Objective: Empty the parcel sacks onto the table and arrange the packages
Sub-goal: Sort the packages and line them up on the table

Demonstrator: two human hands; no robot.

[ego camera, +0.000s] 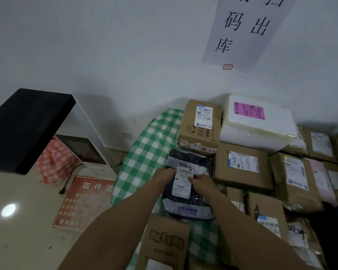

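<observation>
Grip: left hand [165,175] and right hand [201,182] each pinch the dark poly mailer [185,203] beside its shipping label [181,184].
Surface: green-checked tablecloth [142,160], set against a white wall [125,55].
Mailer: near the tablecloth's left edge, long axis pointing toward the wall, just beside a cardboard box [242,166].
Container: red-checked bag [55,160] on the floor, contents unseen.

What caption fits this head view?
Left hand and right hand hold a dark mailer bag on the checked table beside cardboard boxes.
</observation>
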